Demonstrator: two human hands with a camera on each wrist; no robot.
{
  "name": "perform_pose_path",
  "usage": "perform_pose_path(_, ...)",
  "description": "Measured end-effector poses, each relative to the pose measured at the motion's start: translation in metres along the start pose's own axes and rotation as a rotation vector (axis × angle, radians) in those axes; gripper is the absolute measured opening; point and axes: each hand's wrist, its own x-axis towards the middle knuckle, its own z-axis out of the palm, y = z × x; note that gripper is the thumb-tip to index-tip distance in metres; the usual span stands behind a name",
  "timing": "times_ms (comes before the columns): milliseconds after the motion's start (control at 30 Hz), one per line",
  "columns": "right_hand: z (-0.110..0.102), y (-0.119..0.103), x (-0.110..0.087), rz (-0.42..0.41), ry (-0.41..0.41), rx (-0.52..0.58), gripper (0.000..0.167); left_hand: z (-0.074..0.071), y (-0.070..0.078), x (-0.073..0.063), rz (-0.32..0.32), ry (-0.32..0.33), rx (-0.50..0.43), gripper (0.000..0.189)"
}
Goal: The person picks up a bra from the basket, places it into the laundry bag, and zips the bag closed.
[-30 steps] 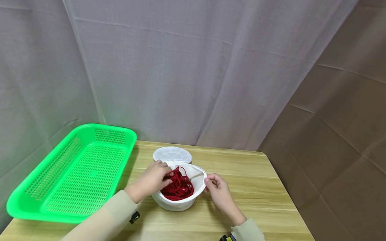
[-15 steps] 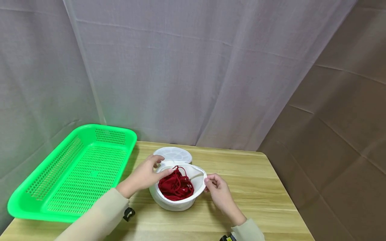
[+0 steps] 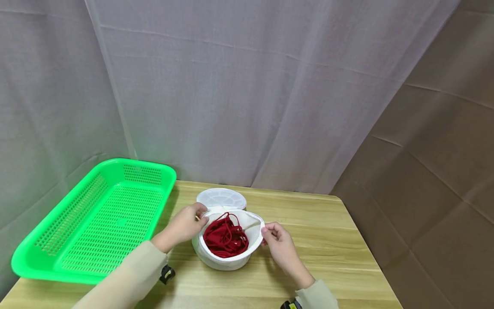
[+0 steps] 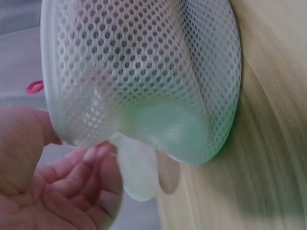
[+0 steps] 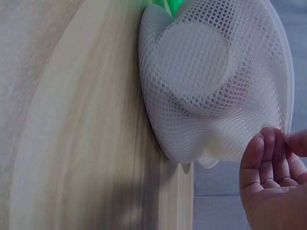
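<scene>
A white mesh laundry bag (image 3: 221, 263) stands upright on the table, its round lid (image 3: 221, 197) folded back behind the opening. Inside lies a bundled red garment (image 3: 224, 240) with thin straps or cords on top. My left hand (image 3: 183, 226) holds the left side of the rim; in the left wrist view the thumb is at the rim of the mesh bag (image 4: 144, 57), with curled fingers below. On the right side, my right hand (image 3: 281, 244) pinches the rim between thumb and fingers. The garment's underside is hidden by the bag wall.
A green perforated plastic basket (image 3: 119, 221) sits on the left of the wooden table (image 3: 316, 240). A grey curtain (image 3: 216, 94) hangs behind the table, and a brown cloth wall (image 3: 432, 180) closes off the right side.
My left hand has withdrawn from the red garment, moved left and taken the bag's left rim. The garment now shows more fully. My right hand keeps its hold on the right rim.
</scene>
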Motion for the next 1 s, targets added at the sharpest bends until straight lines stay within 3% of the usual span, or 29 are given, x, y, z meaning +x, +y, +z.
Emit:
perform_pose_path(167,0.003,-0.004,0.004,0.016,-0.021,0.017,0.011,-0.001,0.001,0.000,0.011,0.050,-0.054,0.019)
perform_pose_path(567,-0.003,-0.004,0.014,-0.049,0.072,0.043,0.016,-0.020,0.007,-0.004,0.036,0.245,-0.163,0.018)
perform_pose_path(1000,-0.003,-0.004,0.016,-0.072,0.049,0.042,0.016,-0.028,0.000,-0.013,0.033,0.192,-0.182,0.018)
